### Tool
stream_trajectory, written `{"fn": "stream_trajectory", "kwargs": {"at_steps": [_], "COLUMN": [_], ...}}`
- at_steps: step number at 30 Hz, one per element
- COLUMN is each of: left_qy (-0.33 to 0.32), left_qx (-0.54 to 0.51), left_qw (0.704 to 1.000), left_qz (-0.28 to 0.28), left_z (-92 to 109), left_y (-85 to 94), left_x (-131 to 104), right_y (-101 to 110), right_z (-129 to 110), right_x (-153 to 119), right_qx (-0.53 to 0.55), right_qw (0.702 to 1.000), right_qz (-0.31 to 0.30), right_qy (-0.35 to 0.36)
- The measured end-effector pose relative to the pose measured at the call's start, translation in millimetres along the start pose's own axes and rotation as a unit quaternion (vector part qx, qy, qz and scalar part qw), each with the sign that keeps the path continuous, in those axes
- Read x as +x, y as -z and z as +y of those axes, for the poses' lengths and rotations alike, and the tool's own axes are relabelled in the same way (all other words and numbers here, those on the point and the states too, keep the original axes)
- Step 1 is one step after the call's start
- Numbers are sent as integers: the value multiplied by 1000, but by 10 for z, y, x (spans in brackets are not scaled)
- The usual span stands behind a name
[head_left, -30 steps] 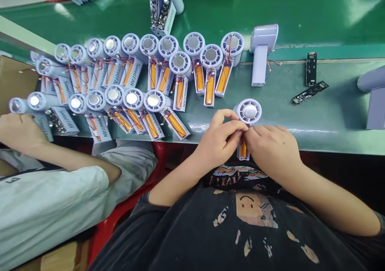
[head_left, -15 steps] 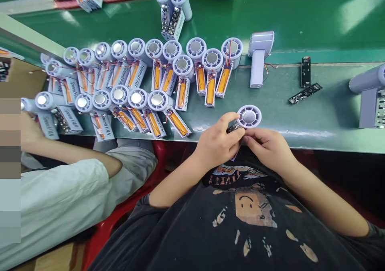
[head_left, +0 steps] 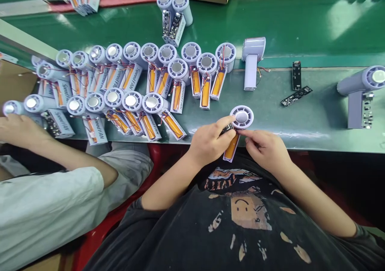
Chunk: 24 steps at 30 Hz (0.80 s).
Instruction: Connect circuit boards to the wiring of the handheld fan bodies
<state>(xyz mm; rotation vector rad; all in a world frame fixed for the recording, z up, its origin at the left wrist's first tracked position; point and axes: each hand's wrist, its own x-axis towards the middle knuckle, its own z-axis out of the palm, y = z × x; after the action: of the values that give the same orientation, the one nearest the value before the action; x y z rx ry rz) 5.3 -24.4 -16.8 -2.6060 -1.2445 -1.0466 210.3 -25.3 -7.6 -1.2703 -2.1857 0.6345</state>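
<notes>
Stretching across the head view: a green conveyor bench (head_left: 300, 18) with a paler green front ledge (head_left: 315, 118). Lying in two crowded rows on the ledge's left half: many lilac handheld fan bodies with orange batteries showing (head_left: 132, 82). Standing apart to the right: one closed lilac fan housing (head_left: 252, 62), two small black circuit boards (head_left: 296, 84), and another lilac fan with an open handle (head_left: 359, 94) near the right edge.

Resting at the ledge's near edge, right in front of the dark printed T-shirt (head_left: 240, 223): a lilac open fan body with round grille head and orange battery (head_left: 237, 130), handle hanging out over the edge. Closing around its neck: the left hand (head_left: 210, 140), thumb and fingers pinching a small dark part against it. Touching the handle's right side: the right hand (head_left: 266, 148), fingertips pressed together there.

Reaching in at far left among the fan rows: a co-worker's hand (head_left: 18, 128) with a pale grey sleeve (head_left: 45, 207).
</notes>
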Motion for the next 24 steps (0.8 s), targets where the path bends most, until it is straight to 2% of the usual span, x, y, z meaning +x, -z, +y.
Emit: {"fn": "stream_trajectory", "kwargs": {"at_steps": [4, 7, 11, 15, 18, 20, 21, 24], "left_qy": [92, 146, 182, 181, 160, 138, 130, 118], "left_qx": [-164, -238, -254, -247, -227, -218, -217, -228], "left_qw": [982, 960, 949, 951, 961, 966, 967, 966], "left_qz": [0, -8, -30, -34, -21, -19, -22, -33], "left_z": [-50, -45, -33, -48, -57, -54, -50, -37], "left_y": [-95, -156, -184, -166, -135, -114, -106, -94], "left_x": [-17, -17, 2, 21, 36, 50, 57, 74], "right_y": [7, -3, -60, -98, -53, -2, 23, 81], "right_z": [30, 14, -41, -107, -147, -153, -149, -119], "right_x": [3, 27, 97, 190, 248, 279, 292, 320], "right_qx": [-80, -84, -56, -54, 55, 182, 255, 458], "right_qw": [996, 996, 996, 997, 996, 973, 950, 849], "right_qz": [22, 36, 68, 60, 32, -13, -40, -104], "right_qy": [23, 20, 20, 1, -62, -140, -177, -244]}}
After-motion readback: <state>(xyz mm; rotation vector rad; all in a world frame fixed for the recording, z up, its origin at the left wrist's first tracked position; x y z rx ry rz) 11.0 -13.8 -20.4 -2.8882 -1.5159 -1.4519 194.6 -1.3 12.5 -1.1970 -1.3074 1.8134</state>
